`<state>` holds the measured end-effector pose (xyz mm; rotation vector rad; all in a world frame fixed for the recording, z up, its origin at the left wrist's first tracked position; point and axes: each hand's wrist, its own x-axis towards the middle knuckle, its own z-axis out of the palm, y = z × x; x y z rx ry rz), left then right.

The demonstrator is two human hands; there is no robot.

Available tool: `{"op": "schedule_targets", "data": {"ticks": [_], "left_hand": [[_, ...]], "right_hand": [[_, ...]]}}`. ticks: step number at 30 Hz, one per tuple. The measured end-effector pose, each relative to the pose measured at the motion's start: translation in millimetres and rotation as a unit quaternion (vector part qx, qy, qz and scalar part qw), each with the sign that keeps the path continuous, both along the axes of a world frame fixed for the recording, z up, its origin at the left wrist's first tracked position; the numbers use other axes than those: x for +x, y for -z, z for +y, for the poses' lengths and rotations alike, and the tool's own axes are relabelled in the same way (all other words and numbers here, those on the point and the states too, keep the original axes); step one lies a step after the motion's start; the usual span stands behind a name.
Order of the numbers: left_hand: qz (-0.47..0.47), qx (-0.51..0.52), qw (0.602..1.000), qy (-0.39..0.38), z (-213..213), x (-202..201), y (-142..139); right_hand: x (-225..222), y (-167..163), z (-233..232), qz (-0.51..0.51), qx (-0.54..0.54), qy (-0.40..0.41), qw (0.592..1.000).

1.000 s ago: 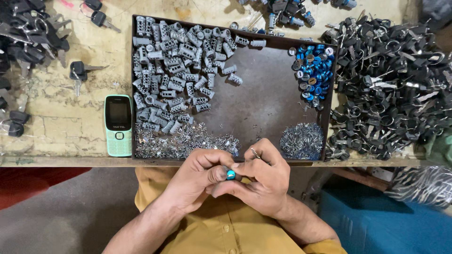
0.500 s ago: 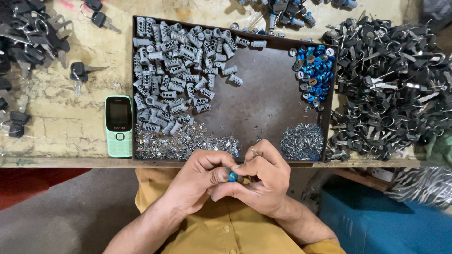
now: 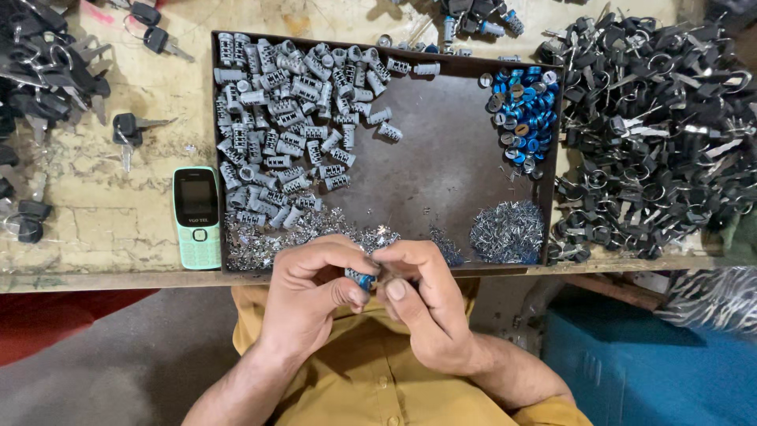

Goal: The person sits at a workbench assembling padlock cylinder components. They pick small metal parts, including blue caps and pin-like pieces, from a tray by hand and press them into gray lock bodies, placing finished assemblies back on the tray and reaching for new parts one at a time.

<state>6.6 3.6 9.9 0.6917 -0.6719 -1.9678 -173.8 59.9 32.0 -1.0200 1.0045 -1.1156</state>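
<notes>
1. Far to the left of the dark tray (image 3: 441,170), a heap of black-headed keys (image 3: 43,75) spills over the worn worktop (image 3: 102,229), with a few loose ones between heap and tray.
2. Just left of the tray's lower corner lies a mint-green push-button phone (image 3: 197,217), flat, screen up.
3. The left half of the tray is crowded with grey metal lock cylinders (image 3: 288,118), piled loosely; along the near edge runs a drift of tiny silver pins (image 3: 276,237).
4. Just below the tray's near edge, off the worktop and over a yellow shirt (image 3: 371,371), the left hand (image 3: 311,288) and right hand (image 3: 422,296) meet fingertip to fingertip.
5. Both hands are pinched around one small part with a blue cap (image 3: 363,278); the left hand's thumb and forefinger grip it from one side, the right hand's thumb and fingers press it from the other. Most of the part is hidden by the fingers.
6. In the tray's far right corner sits a cluster of blue-capped round pieces (image 3: 524,114); in its near right corner, a second mound of silver pins (image 3: 509,233).
7. Right of the tray, a large tangle of black keys on rings (image 3: 654,134) covers the worktop.
8. Below that, under the worktop edge, stands a blue bin (image 3: 646,363).
</notes>
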Motion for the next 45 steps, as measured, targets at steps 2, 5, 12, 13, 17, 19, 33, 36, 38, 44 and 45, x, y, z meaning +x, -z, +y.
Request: {"op": "schedule_targets", "data": {"ticks": [2, 5, 12, 13, 17, 19, 33, 36, 38, 44, 45], "left_hand": [[-0.195, -0.203, 0.959, -0.027, -1.8, 4.8, -9.5], [-0.323, -0.382, 0.866, -0.021, -5.0, 12.5, -20.4], [-0.365, -0.319, 0.874, 0.031, -6.1, 10.3, -18.4], [-0.372, -0.303, 0.877, 0.015, -4.2, 10.6, -18.8], [-0.378, -0.337, 0.86, -0.069, -5.6, 18.2, -18.1], [-0.36, -0.375, 0.847, -0.111, -6.1, 26.7, -18.4], [-0.329, -0.33, 0.864, -0.191, -9.5, 59.3, 3.5], [-0.324, -0.341, 0.863, -0.182, -12.0, 63.8, 4.2], [-0.356, -0.289, 0.875, -0.157, -11.3, 66.9, 2.3], [-0.386, -0.329, 0.848, -0.151, -11.0, 51.6, -4.3], [-0.401, -0.324, 0.844, -0.149, -9.6, 47.2, -4.3]], "right_hand": [[-0.2, -3.6, -0.6, 0.011, -0.018, -0.021, 1.0], [-1.2, -11.7, -5.4, 0.096, -0.049, -0.059, 0.992], [-3.0, -21.6, -29.1, 0.298, -0.106, -0.135, 0.939], [-3.1, -22.4, -30.5, 0.292, -0.152, -0.136, 0.934], [-2.3, -23.1, -35.5, 0.231, -0.03, -0.066, 0.97], [-1.9, -23.6, -41.0, 0.245, 0.029, -0.023, 0.969], [19.8, -37.5, -87.8, 0.52, -0.2, -0.019, 0.83], [28.6, -17.6, -91.6, 0.555, -0.235, -0.03, 0.798], [32.8, -8.7, -96.6, 0.562, -0.254, -0.04, 0.786], [29.7, -14.8, -88.9, 0.504, -0.253, -0.004, 0.826], [30.3, -18.9, -74.3, 0.449, -0.241, 0.006, 0.861]]}}
